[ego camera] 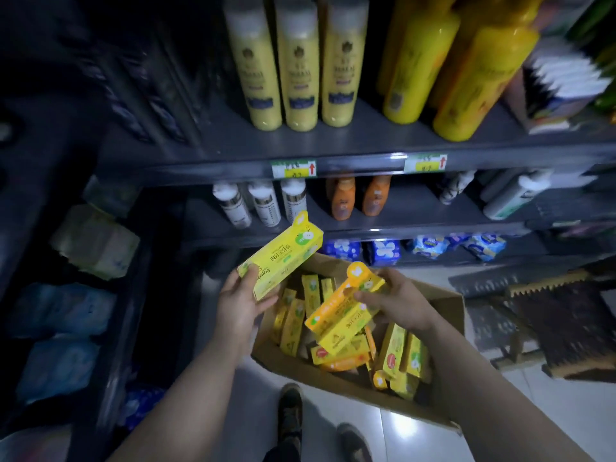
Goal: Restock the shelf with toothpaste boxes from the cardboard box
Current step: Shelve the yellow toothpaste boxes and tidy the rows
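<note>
Standing over an open cardboard box (446, 315) on the pale tiled floor, close against a dark shelf (350, 160).

Clamped in the left hand (238, 306), fingers curled round its near end: a long yellow toothpaste box (283, 258), tilted up to the right and raised above the carton's far left corner. Dark lettering along the face, a round green mark near the far end, a hanging tab beyond that.

Pinched in the right hand (398, 300), thumb on top and fingers underneath: an orange-topped toothpaste box (343, 311), yellow on its side face, with a rounded orange hang tab at the far end, slanted over the middle of the carton.

Hands apart, each closed on its own box, the two boxes not touching.

Down in the carton, a jumble of loose toothpaste boxes (396, 355), yellow and orange, some standing on end, some lying crosswise, a round red mark on a few.

On the upper tier, pale yellow bottles (296, 61) with white caps, beside deeper yellow bottles (410, 61). On the tier's front edge, two price labels (293, 168) with red arrows. One tier down, white bottles (263, 205) and orange bottles (343, 198). Lower again, blue packets (383, 251).

On the floor to the right, bristle brushes (566, 328). Near the bottom edge, two dark shoes (290, 415).
</note>
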A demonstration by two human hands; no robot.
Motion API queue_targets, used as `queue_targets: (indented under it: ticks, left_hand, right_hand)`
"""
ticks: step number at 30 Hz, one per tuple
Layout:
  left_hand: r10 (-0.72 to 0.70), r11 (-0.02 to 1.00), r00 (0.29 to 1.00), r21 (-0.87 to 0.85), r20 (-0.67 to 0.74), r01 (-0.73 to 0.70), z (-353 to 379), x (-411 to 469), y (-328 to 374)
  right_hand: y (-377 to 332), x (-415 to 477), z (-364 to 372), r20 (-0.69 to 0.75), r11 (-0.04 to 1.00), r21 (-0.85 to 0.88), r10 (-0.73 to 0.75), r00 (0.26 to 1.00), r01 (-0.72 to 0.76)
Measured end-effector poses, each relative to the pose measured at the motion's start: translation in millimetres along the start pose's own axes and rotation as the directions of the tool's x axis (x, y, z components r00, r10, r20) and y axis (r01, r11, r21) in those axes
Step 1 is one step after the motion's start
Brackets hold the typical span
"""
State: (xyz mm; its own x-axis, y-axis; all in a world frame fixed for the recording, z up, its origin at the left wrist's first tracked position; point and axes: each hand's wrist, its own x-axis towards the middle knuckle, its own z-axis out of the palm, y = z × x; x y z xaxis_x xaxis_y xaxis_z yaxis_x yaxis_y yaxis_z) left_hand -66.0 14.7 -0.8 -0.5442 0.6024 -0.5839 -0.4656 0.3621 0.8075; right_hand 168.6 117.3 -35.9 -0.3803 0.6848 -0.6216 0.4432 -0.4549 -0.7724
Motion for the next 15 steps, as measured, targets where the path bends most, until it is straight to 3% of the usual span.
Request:
queue_targets:
  ticks: [4,8,15]
  left_hand:
    - [0.072,0.994,0.997,-0.083,-0.041,-0.075,-19,-43,24]
    - [0.133,0.966,0.973,-0.197,-0.188,-0.17,-42,-95,39]
    - [0.149,0.833,0.891,-0.431,-0.428,-0.347,-99,-201,47]
  right_hand:
    - [-41,-27,2,0.03,0.994,-0.018,-0.105,0.994,0.106]
    - [-76,-51,10,0.14,0.976,0.022,-0.217,0.966,0.216]
    - [-138,-106,64,0.348,0.91,0.032,-0.398,0.849,0.413]
